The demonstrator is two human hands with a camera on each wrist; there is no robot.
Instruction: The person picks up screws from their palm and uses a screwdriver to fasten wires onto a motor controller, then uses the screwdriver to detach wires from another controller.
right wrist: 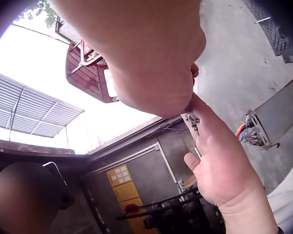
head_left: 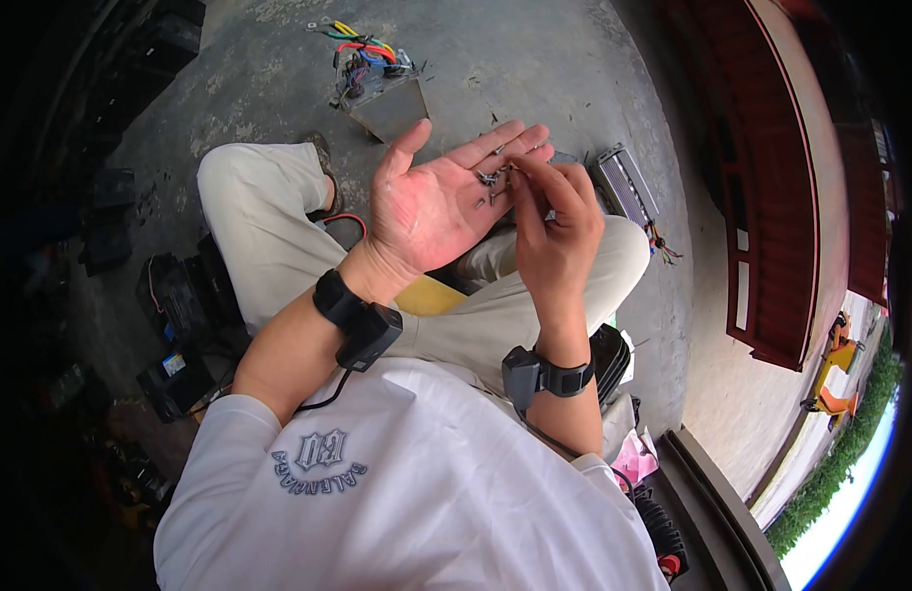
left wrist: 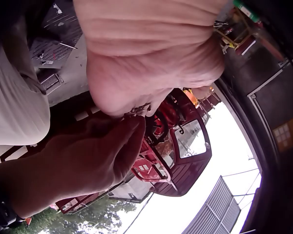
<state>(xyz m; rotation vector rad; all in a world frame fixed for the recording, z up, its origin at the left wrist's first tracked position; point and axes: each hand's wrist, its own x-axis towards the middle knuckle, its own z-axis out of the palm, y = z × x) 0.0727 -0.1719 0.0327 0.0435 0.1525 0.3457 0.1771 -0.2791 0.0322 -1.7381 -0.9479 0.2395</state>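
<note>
"Where are our small silvery metal screws (head_left: pixel 488 178)?"

"In the head view, across the fingers of our wide-open left hand (head_left: pixel 422 207); our right hand (head_left: pixel 561 222) pinches one. Best we hold that palm level."

"Left wrist view?"

"Our fingertips meet at the screws, left of the red metal vehicle (left wrist: pixel 188 173). Let's pinch lightly, one at a time."

"Right wrist?"

"We can't see our pinch; the grey metal box (right wrist: pixel 278 109) sits right."

Head view: grey floor (head_left: pixel 535 59), patchy, at 12 o'clock. Dark red panels (head_left: pixel 786 197), 2 to 3. Hedge (head_left: pixel 838 483), bright sky (head_left: pixel 858 512) at 4. Deep shadow at 9.
</note>
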